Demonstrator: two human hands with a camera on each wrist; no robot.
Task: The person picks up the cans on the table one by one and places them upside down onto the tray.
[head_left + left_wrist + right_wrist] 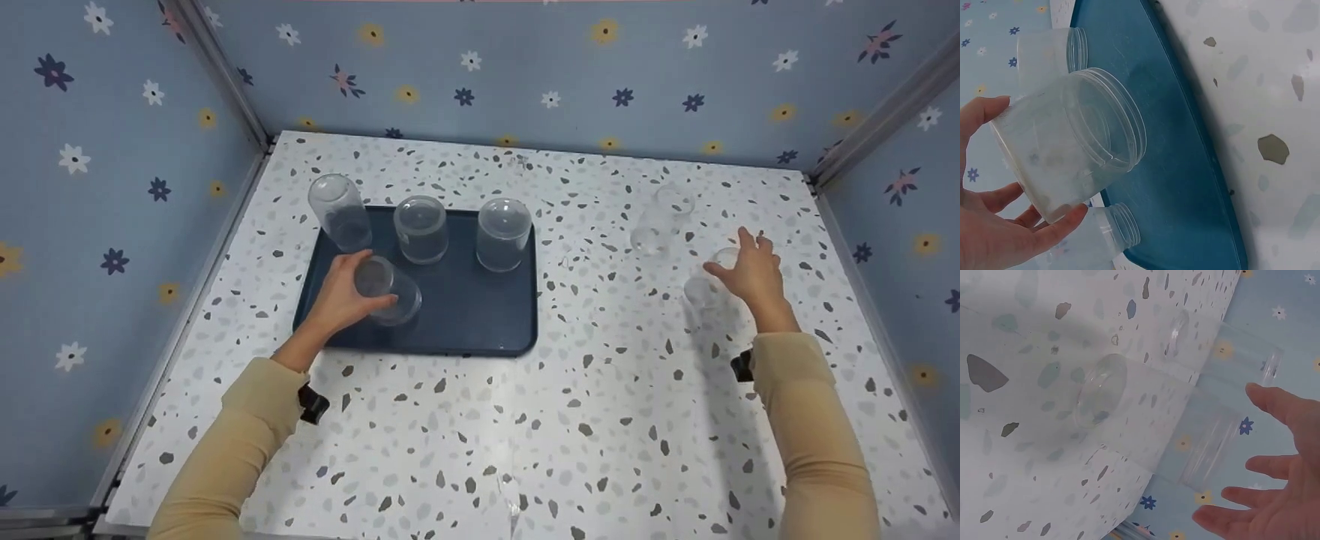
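Note:
My left hand grips a clear plastic jar near its base, thumb on one side and fingers on the other. The jar is tilted, its threaded mouth facing down toward the front left of the dark blue tray. Over at the right, my right hand is spread above a clear jar standing on the table with its threaded mouth up. In the right wrist view its fingers are extended beside that mouth, with a gap to the jar.
Along the tray's back side stand three clear jars, mouths down: a left one, a middle one and a right one. Another clear jar stands behind the right hand's jar. Flowered walls border the speckled table.

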